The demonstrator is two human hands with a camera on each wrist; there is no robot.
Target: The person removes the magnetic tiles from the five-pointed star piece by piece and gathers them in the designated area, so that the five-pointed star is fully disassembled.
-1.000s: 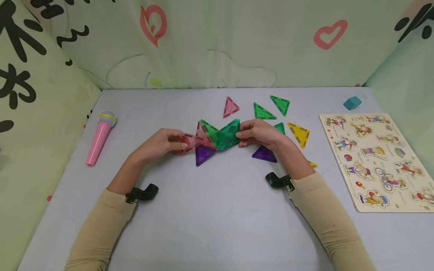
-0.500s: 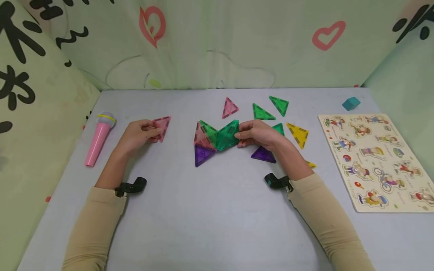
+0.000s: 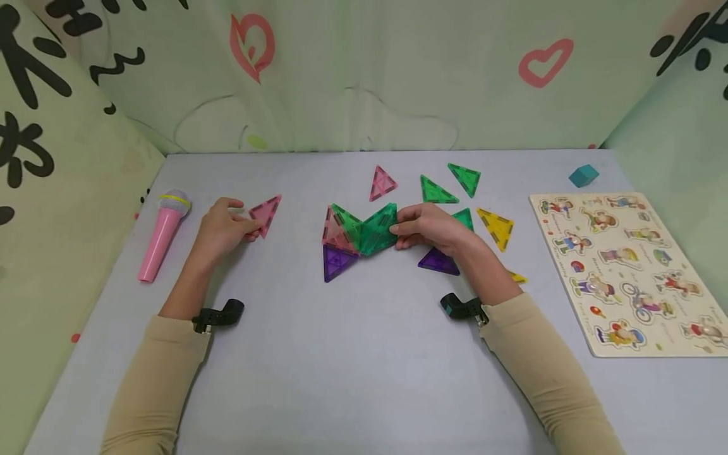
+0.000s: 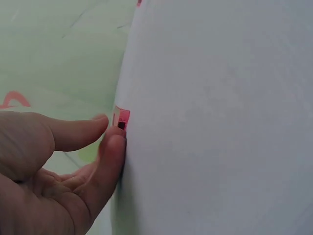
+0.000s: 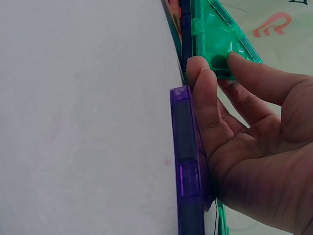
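Pale green curtain (image 3: 318,57) bearing red hearts (image 3: 271,47) and black characters (image 3: 48,72), partly cropped and illegible, encloses the white table (image 3: 341,366). Left of centre, the slack left grip (image 3: 222,224) touches a pink triangular tile (image 3: 267,212); the right grip (image 3: 429,227) pinches a green tile (image 3: 380,229) mid-table.

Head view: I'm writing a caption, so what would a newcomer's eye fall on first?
Likely the cluster of green, pink and purple tiles in the middle of the white table, its green end held by the right hand. Next come the pink microphone near the left edge and the picture board at the right.
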